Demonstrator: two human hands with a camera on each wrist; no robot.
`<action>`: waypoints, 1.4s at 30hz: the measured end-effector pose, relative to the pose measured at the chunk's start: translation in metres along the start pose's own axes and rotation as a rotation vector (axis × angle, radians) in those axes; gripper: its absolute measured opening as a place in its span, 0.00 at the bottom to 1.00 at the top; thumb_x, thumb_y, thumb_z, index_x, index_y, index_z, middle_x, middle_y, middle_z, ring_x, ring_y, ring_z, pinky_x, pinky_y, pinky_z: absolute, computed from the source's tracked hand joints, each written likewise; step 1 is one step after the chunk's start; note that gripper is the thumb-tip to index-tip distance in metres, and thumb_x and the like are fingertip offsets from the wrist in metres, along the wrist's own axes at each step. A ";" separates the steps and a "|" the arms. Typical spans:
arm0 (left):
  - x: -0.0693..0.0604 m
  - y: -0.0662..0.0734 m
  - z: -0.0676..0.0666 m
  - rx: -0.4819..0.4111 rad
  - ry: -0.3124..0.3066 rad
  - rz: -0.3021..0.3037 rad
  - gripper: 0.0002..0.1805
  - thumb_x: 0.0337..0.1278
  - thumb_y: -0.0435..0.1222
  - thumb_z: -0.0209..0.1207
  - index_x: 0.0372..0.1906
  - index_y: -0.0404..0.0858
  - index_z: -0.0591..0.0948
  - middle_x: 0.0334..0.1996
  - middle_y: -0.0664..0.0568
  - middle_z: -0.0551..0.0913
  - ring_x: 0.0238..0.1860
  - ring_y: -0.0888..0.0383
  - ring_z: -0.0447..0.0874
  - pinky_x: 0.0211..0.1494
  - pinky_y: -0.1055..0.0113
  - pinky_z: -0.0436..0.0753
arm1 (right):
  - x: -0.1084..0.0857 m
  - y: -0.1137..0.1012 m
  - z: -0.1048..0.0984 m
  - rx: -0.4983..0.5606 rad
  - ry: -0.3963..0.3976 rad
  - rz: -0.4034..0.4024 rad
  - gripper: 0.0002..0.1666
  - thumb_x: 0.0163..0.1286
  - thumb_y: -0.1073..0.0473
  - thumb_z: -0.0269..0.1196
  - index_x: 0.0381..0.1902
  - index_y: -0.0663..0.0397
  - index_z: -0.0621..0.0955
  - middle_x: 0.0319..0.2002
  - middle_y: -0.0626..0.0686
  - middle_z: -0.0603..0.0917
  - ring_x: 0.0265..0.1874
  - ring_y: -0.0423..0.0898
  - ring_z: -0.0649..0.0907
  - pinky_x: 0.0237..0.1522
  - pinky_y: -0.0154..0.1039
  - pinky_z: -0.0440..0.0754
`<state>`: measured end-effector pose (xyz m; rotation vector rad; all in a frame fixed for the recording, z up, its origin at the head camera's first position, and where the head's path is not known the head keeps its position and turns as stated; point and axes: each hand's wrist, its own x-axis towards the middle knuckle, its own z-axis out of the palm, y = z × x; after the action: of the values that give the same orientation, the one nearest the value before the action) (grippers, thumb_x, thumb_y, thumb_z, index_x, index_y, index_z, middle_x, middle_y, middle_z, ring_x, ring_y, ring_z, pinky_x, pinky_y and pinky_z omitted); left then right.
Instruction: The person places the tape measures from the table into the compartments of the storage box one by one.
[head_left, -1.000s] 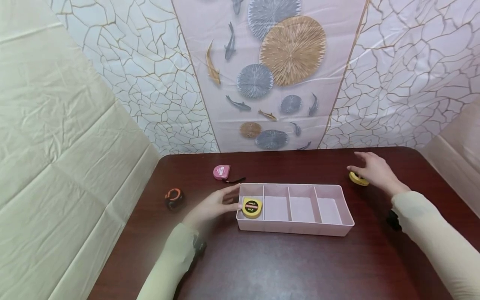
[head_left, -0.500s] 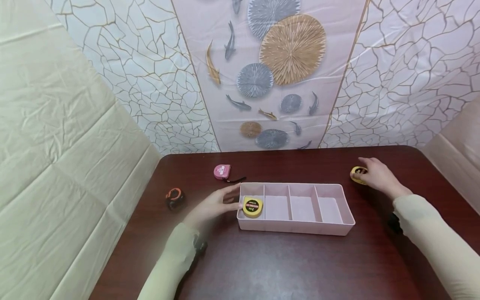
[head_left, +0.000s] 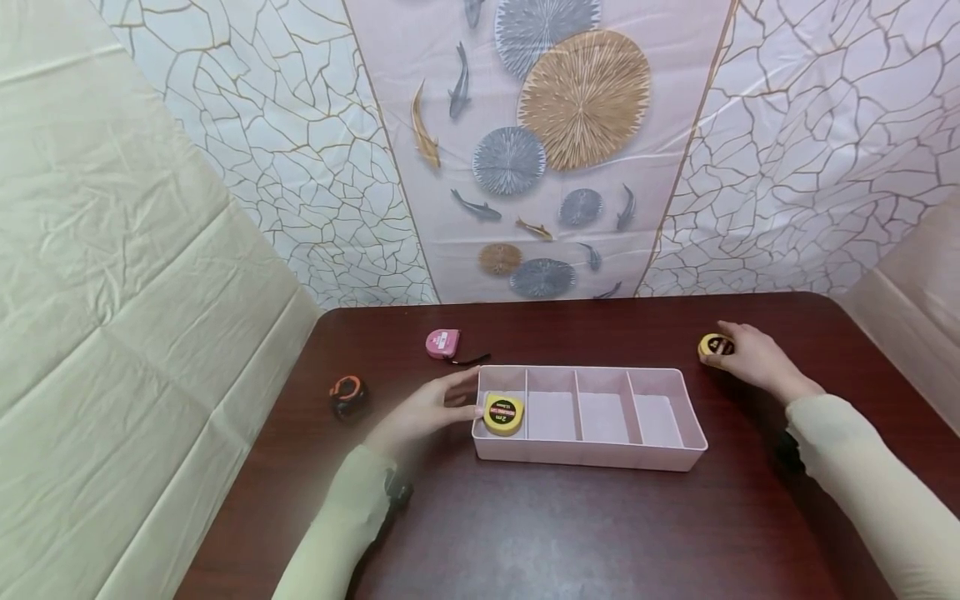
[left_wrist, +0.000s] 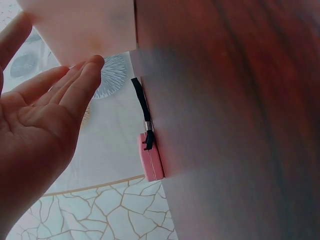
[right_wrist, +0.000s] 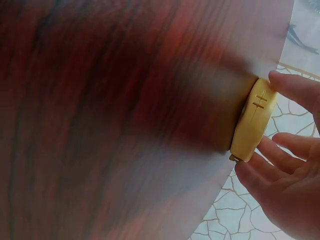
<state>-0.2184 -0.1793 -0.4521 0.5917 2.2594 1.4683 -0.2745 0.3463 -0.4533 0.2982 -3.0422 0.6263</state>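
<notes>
The tape (right_wrist: 254,120), yellow and rounded, sits between the thumb and fingertips of the right hand (head_left: 756,362), which pinch it by opposite ends of its rim; whether its underside touches the table (head_left: 585,529) is hard to tell. With so little contact, it could probably twist or slip out if the fingers lift unevenly. Well to the left of these fingers is the tray (head_left: 592,456); a weak pinch on the way there would likely drop the tape short. The left hand (head_left: 422,414) has its thumb and fingers spread, not curled, against the tray's left end, and a harder push might slide it. Just beyond the left thumb, in the end compartment, lies the second tape (head_left: 503,415), which a jolt could shift. On the far side of the left fingers is the pink tape (head_left: 442,343), its strap (head_left: 471,360) near enough to snag on a sliding tray. The black tape (head_left: 348,397) lies left of the left hand, where a backward sweep could knock it.
</notes>
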 end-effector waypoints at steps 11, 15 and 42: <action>0.001 -0.001 0.000 0.002 -0.001 -0.002 0.40 0.64 0.38 0.67 0.78 0.46 0.63 0.75 0.54 0.66 0.70 0.51 0.70 0.68 0.58 0.73 | -0.002 0.005 0.003 -0.004 -0.021 0.016 0.48 0.64 0.56 0.68 0.66 0.88 0.61 0.60 0.87 0.64 0.59 0.80 0.67 0.60 0.72 0.65; 0.001 0.001 0.000 -0.001 -0.004 0.007 0.40 0.64 0.37 0.67 0.78 0.44 0.62 0.75 0.52 0.66 0.70 0.49 0.70 0.68 0.56 0.73 | -0.003 0.004 0.003 -0.015 -0.012 0.014 0.47 0.63 0.56 0.68 0.65 0.88 0.61 0.58 0.87 0.65 0.57 0.80 0.68 0.59 0.72 0.66; 0.002 0.000 0.001 -0.003 -0.003 0.013 0.40 0.64 0.38 0.67 0.78 0.45 0.62 0.74 0.49 0.66 0.71 0.47 0.69 0.69 0.54 0.72 | -0.007 0.005 -0.002 -0.040 -0.044 0.081 0.49 0.64 0.49 0.70 0.63 0.88 0.65 0.56 0.85 0.70 0.55 0.79 0.71 0.56 0.71 0.69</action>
<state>-0.2200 -0.1780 -0.4529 0.6083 2.2542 1.4755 -0.2687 0.3533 -0.4538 0.1904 -3.1181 0.5687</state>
